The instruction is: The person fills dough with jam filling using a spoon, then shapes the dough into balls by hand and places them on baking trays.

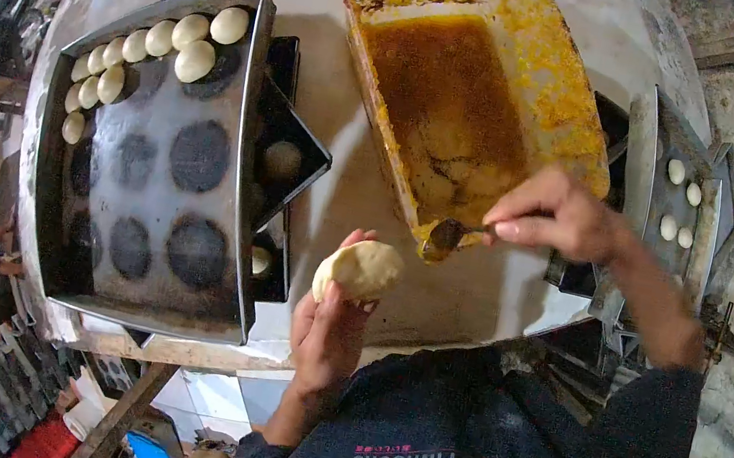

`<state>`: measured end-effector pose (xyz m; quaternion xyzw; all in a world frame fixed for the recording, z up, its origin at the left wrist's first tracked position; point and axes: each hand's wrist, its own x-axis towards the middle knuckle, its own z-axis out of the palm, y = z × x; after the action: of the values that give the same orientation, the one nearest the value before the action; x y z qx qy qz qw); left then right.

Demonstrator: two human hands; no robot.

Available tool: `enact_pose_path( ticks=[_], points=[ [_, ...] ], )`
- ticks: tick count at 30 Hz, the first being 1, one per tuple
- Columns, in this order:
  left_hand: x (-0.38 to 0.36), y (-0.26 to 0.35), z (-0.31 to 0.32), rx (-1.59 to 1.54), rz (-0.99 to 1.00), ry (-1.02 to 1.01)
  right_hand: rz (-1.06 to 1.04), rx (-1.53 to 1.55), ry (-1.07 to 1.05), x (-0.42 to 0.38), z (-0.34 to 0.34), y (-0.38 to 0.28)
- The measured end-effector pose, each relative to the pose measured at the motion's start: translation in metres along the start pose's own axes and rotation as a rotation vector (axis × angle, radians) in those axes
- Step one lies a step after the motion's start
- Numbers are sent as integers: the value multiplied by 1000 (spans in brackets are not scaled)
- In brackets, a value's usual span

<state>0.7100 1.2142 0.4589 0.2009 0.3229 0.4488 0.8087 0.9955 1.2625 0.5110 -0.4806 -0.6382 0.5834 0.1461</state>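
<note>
Dark long-sleeved sweatshirt (486, 443) with pink chest lettering

The only writing that can be read stands on the person's dark, long-sleeved cotton sweatshirt (486, 443): pale block letters printed across the chest, seen upside down from above, spelling roughly "FINHOOKS", with a small pink line beside them too tiny to make out.
</note>
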Motion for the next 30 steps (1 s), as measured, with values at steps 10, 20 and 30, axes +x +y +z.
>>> enact_pose_path(
  ticks=[10, 20, 30],
  points=[
    [-13, -41, -9, -194, -141, 14, -384, -774, 572, -32, 152, 80],
    [-48, -68, -45, -252, 183, 158, -108, -743, 477, -2, 171, 199],
    [-131, -148, 36, 330, 474, 56, -421, 585, 648, -114, 233, 52]
  ],
)
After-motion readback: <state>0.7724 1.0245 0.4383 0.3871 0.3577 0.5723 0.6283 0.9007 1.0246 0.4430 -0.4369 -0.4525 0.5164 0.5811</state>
